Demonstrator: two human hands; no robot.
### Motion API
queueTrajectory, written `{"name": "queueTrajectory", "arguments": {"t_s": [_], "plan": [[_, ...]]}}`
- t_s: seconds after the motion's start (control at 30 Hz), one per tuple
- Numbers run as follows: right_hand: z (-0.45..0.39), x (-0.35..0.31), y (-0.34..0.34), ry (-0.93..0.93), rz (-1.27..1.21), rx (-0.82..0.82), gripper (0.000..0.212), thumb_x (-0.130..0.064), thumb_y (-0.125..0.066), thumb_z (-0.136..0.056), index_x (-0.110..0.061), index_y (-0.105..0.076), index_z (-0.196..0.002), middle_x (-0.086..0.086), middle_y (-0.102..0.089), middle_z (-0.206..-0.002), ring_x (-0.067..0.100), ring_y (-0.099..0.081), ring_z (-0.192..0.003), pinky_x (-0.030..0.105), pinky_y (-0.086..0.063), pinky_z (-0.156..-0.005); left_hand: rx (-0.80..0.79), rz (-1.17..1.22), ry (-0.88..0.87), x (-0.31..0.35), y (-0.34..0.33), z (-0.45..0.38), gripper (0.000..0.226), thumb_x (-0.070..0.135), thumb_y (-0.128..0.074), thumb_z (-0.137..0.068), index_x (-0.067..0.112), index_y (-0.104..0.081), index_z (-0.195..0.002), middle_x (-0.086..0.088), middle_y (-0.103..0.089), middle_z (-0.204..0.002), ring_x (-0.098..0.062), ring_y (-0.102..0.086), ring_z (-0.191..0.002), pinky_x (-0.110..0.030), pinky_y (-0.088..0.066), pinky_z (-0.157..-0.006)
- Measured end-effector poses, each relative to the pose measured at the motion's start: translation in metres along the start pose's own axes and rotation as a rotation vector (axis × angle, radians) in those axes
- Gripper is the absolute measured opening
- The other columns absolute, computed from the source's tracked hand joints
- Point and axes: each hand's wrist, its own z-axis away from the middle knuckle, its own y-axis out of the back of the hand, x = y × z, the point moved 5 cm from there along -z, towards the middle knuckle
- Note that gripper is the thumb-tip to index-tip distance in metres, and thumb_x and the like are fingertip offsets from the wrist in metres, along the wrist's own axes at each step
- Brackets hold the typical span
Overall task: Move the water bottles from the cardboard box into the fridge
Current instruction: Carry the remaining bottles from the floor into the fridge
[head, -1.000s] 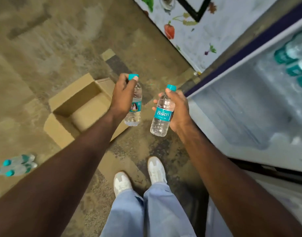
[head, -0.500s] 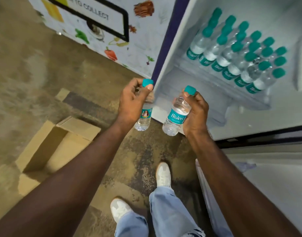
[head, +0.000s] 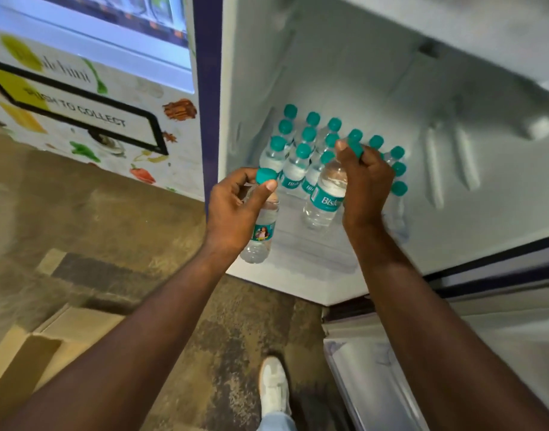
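Each hand carried one bottle by the neck: the left hand [head: 235, 209] had thumb and fingers curled round the teal cap and shoulder of the left bottle [head: 260, 231], which hung at the front left corner of the fridge [head: 453, 126], and the right hand [head: 364, 185] pinched the cap of the right bottle [head: 324, 197] from above, with its body already over the white shelf [head: 304, 256]. The stocked bottles [head: 301, 150] stood upright in tight rows at the back left of that shelf, their caps almost touching. To finish the step well, each bottle probably wanted setting down upright just in front of the nearest row, base flat on the shelf, and only then letting go at the cap; a bottle held so high on the neck would likely swing, so lowering it straight rather than sweeping sideways would spare the front row a knock. The right one looked nearest its place, so it seemed the one to set down first. The box [head: 27, 362] lay on the floor at lower left, only a flap and corner showing. Compared with half a second earlier, both hands had moved up and forward from the fridge's edge toward the rows, the view had lifted, and less of the box was visible.
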Motion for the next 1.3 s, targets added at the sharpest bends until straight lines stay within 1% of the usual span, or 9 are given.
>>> {"name": "queueTrajectory", "arguments": {"t_s": [0.17, 0.23, 0.33, 0.43, 0.57, 0.77, 0.9, 1.03, 1.3], "plan": [[-0.056, -0.022, -0.013, 0.164, 0.087, 0.081, 0.025, -0.029, -0.08, -0.083, -0.005, -0.076, -0.09, -0.002, -0.07, -0.08, 0.002, -0.061, -0.068, 0.016, -0.052, -0.068, -0.015, 0.003, -0.056, 0.007, -0.019, -0.019, 0.027, 0.028, -0.068, -0.094, 0.01, -0.069, -0.114, 0.003, -0.075, -0.105, -0.016, -0.074, -0.095, -0.031, -0.061, -0.083], [-0.079, -0.025, -0.019, 0.145, 0.055, 0.118, 0.023, -0.032, -0.081, -0.081, -0.019, -0.067, -0.068, -0.016, -0.056, -0.061, 0.0, -0.048, -0.054, 0.018, -0.045, -0.06, -0.007, 0.019, -0.066, 0.008, -0.021, -0.024, 0.03, 0.029, -0.068, -0.094, 0.009, -0.069, -0.115, 0.002, -0.075, -0.107, -0.017, -0.074, -0.097, -0.033, -0.061, -0.085], [-0.113, -0.023, -0.021, 0.086, 0.024, 0.232, 0.055, -0.038, -0.082, -0.077, -0.028, -0.038, -0.046, -0.017, -0.03, -0.044, 0.004, -0.027, -0.05, 0.022, -0.03, -0.052, -0.005, 0.034, -0.06, 0.006, -0.021, -0.028, 0.034, 0.034, -0.069, -0.091, 0.009, -0.069, -0.115, 0.0, -0.075, -0.106, -0.02, -0.074, -0.097, -0.042, -0.061, -0.088], [-0.144, -0.015, -0.013, 0.035, 0.005, 0.335, 0.048, -0.032, -0.083, -0.081, -0.027, -0.051, -0.046, -0.017, -0.045, -0.041, 0.002, -0.041, -0.048, 0.023, -0.04, -0.052, -0.003, 0.042, -0.053, 0.006, -0.022, -0.029, 0.037, 0.038, -0.067, -0.089, 0.011, -0.069, -0.114, 0.002, -0.075, -0.105, -0.021, -0.074, -0.095, -0.04, -0.062, -0.086], [-0.183, 0.0, -0.008, -0.022, 0.033, 0.368, 0.03, -0.044, -0.081, -0.08, -0.023, -0.068, -0.063, -0.011, -0.069, -0.062, 0.016, -0.072, -0.07, 0.039, -0.061, -0.075, 0.008, 0.047, -0.107, 0.008, -0.025, -0.034, 0.033, 0.033, -0.068, -0.091, 0.01, -0.068, -0.115, 0.004, -0.075, -0.107, -0.017, -0.073, -0.1, -0.035, -0.061, -0.086], [-0.226, 0.005, -0.043, 0.047, 0.395, 0.15, 0.051, -0.059, -0.056, -0.094, -0.013, -0.074, -0.108, -0.006, -0.074, -0.101, 0.003, -0.066, -0.086, -0.002, -0.037, -0.061, 0.071, 0.026, -0.128, 0.005, -0.038, -0.05, 0.025, 0.025, -0.069, -0.094, 0.011, -0.068, -0.115, 0.002, -0.074, -0.11, -0.016, -0.072, -0.103, -0.039, -0.06, -0.09], [-0.232, 0.004, -0.081, 0.105, 0.66, 0.055, 0.056, -0.066, -0.048, -0.094, -0.02, -0.074, -0.114, -0.008, -0.073, -0.106, -0.002, -0.059, -0.088, -0.003, -0.03, -0.058, 0.076, 0.047, -0.126, 0.001, -0.048, -0.062, 0.023, 0.02, -0.071, -0.094, 0.01, -0.07, -0.114, -0.002, -0.074, -0.108, -0.019, -0.072, -0.101, -0.042, -0.06, -0.091], [-0.231, 0.032, -0.11, 0.124, 0.738, -0.082, 0.05, -0.062, -0.066, -0.085, -0.018, -0.078, -0.104, -0.001, -0.077, -0.101, 0.01, -0.068, -0.088, 0.018, -0.036, -0.068, 0.099, 0.076, -0.118, 0.0, -0.055, -0.07, 0.028, 0.023, -0.072, -0.092, 0.006, -0.07, -0.115, -0.004, -0.075, -0.108, -0.022, -0.072, -0.1, -0.047, -0.061, -0.088], [-0.22, 0.069, -0.145, 0.051, 0.735, -0.338, 0.05, -0.051, -0.08, -0.078, -0.015, -0.075, -0.111, -0.001, -0.074, -0.118, 0.011, -0.068, -0.11, 0.01, -0.039, -0.082, 0.099, 0.128, -0.118, -0.005, -0.063, -0.078, 0.031, 0.023, -0.07, -0.092, 0.002, -0.069, -0.115, -0.009, -0.074, -0.108, -0.026, -0.074, -0.096, -0.052, -0.062, -0.082]]}}
